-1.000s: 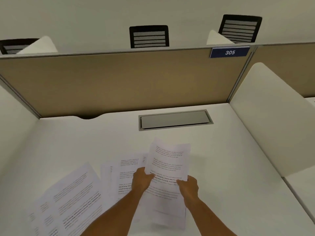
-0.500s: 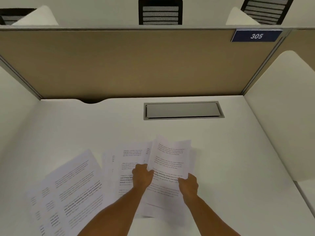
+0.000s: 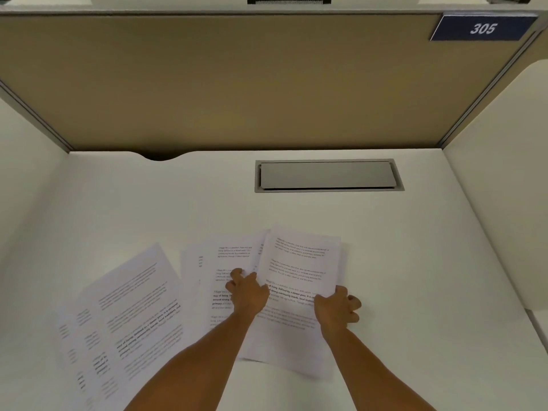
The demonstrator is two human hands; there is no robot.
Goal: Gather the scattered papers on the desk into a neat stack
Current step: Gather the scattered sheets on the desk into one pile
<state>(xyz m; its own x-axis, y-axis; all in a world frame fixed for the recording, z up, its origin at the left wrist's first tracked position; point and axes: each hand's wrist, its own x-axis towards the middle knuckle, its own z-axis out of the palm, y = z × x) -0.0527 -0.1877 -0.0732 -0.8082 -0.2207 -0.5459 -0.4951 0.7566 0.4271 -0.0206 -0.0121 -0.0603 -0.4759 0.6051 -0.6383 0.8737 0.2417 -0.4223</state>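
Both hands, left hand [image 3: 247, 292] and right hand [image 3: 335, 308], grip one sheet [image 3: 299, 268] above the desk [image 3: 415, 262].

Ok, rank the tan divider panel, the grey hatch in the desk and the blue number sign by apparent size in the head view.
1. Tan divider panel, by far the largest.
2. Grey hatch.
3. Blue number sign, smallest.

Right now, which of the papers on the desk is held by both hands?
The sheet on the right, gripped by the left hand and right hand. The middle papers and left papers lie unheld.
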